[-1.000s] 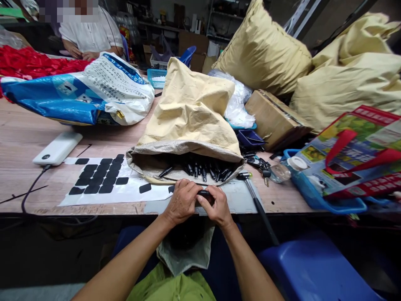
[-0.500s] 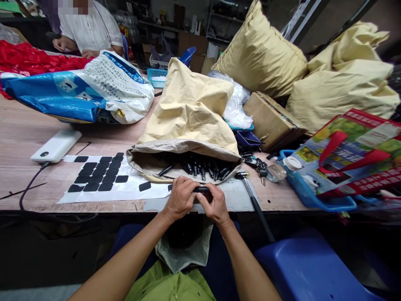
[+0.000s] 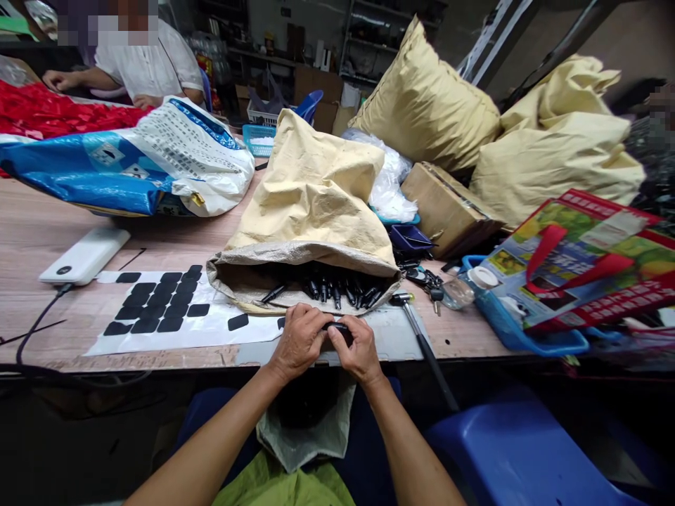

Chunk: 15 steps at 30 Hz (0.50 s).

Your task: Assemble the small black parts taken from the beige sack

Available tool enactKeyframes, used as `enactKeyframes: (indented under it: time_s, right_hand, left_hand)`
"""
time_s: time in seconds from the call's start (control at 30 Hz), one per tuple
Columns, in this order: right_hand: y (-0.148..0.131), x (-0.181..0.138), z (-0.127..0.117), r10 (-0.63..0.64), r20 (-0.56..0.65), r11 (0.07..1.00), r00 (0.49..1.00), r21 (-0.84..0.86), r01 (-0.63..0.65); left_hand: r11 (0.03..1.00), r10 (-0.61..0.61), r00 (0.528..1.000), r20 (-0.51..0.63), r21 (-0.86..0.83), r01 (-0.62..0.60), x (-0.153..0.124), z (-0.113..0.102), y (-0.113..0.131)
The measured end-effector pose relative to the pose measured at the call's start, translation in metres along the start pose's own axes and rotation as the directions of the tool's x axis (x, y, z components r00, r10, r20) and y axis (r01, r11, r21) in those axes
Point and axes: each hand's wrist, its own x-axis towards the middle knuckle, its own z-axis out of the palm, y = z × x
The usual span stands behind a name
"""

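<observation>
My left hand and my right hand meet at the table's near edge, fingers curled round a small black part held between them. Just beyond them lies a tan paper sack on its side, its mouth open toward me with several black pen-like parts inside. To the left is a white sheet carrying several black rounded pads. A grey bag hangs open in my lap below the hands.
A white power bank with cable lies at left, a blue-and-white sack behind it. A hammer, keys, a blue basket with a printed bag, a cardboard box and yellow sacks are at right. Another person sits at far left.
My hands stay together on the small black part, with the fingers shifting slightly. The view has drifted a little; the person at the back has reached an arm out to the left.
</observation>
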Motion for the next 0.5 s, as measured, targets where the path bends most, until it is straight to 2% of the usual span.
enactKeyframes:
  time_s: [0.23, 0.5]
  right_hand:
    - [0.0015, -0.0016, 0.0029, 0.026, -0.04, 1.0, 0.999, -0.01, -0.026]
    - [0.0074, -0.0043, 0.0059, 0.016, -0.026, 1.0, 1.0, 0.017, -0.015]
  left_hand:
    - [1.0, 0.022, 1.0, 0.017, 0.016, -0.022, -0.0008, -0.0008, 0.0008]
    - [0.998, 0.01, 1.0, -0.004, 0.067, -0.01, -0.0004, 0.0001, 0.0012]
